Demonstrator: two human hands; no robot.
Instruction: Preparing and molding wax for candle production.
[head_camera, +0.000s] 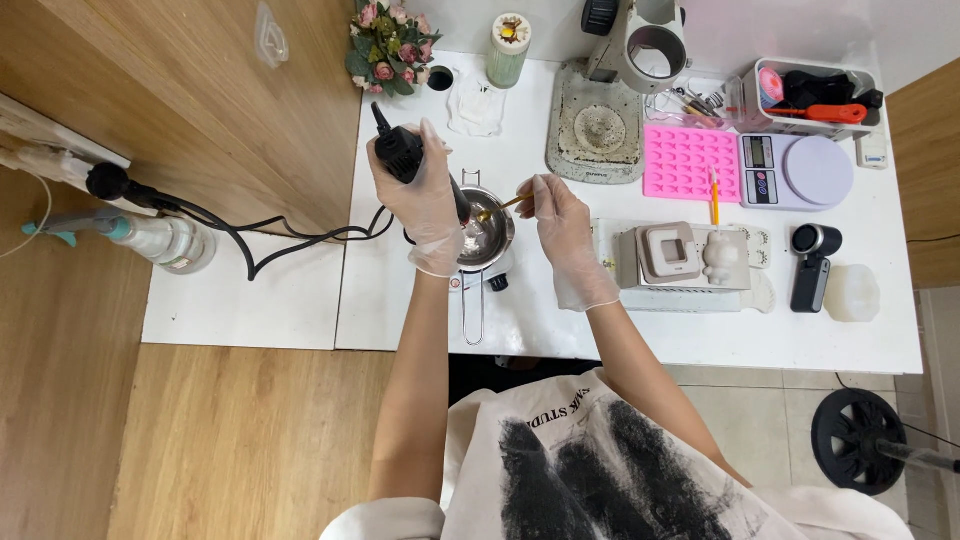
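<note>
My left hand (425, 200), in a clear glove, grips a black corded heat tool (402, 152) and points its nozzle down into a small metal pot (492, 240) on the white table (560, 320). My right hand (562, 225), also gloved, pinches a thin yellow stick (500, 207) whose tip dips into the pot. The pot has a long wire handle (472, 315) reaching toward me. What lies inside the pot is partly hidden by my left hand.
Right of the pot stand a white box with a square mould (668, 252) and a small white figure (720, 258). Behind are a pink silicone mould (690, 162), a scale (800, 170), a magnifier stand (630, 60), a flower bunch (388, 45) and a jar (508, 48). The black cord (280, 235) trails left.
</note>
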